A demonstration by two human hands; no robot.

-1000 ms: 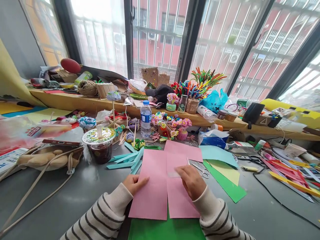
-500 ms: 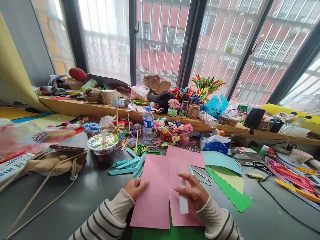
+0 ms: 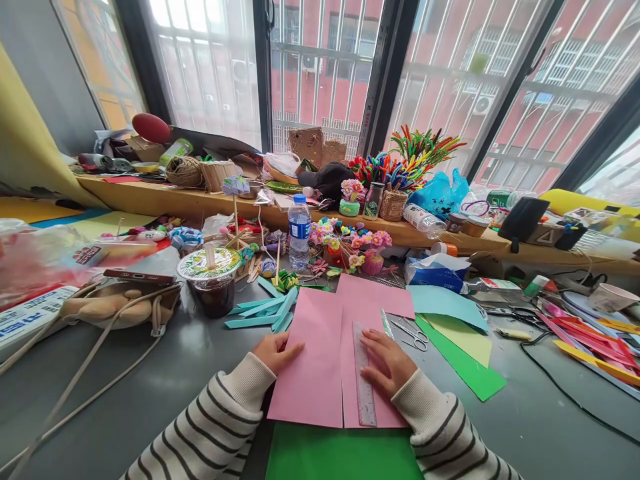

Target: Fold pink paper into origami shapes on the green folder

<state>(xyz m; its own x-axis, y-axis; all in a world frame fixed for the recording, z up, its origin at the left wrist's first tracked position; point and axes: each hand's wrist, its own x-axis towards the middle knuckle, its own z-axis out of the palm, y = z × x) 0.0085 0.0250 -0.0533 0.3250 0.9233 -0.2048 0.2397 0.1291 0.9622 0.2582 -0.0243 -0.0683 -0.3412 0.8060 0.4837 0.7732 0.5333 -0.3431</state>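
My left hand (image 3: 277, 352) pinches the left edge of a pink paper sheet (image 3: 310, 373), thumb on top and the other fingers mostly hidden. A second pink sheet (image 3: 350, 393) lies against it on the right, with a narrow gap between them. On that sheet a clear ruler (image 3: 365, 380) lies lengthwise. My right hand (image 3: 389, 360) rests beside it, fingers apart, the fingertips touching its right edge. Another pink piece (image 3: 375, 295) sticks out behind. Under the pink paper a green sheet (image 3: 340, 457) shows at the front.
Scissors (image 3: 413, 333) lie right of the paper, near light blue paper (image 3: 445, 307) and green paper (image 3: 485, 383). Blue paper strips (image 3: 263, 310), a lidded drink cup (image 3: 210, 283) and a water bottle (image 3: 299, 233) stand or lie behind. A bag with cords (image 3: 120, 310) is at left.
The ruler, blurred before, now lies still on the right pink sheet. My right hand has lowered onto its edge. The pink sheets have shifted away from me, baring more green paper.
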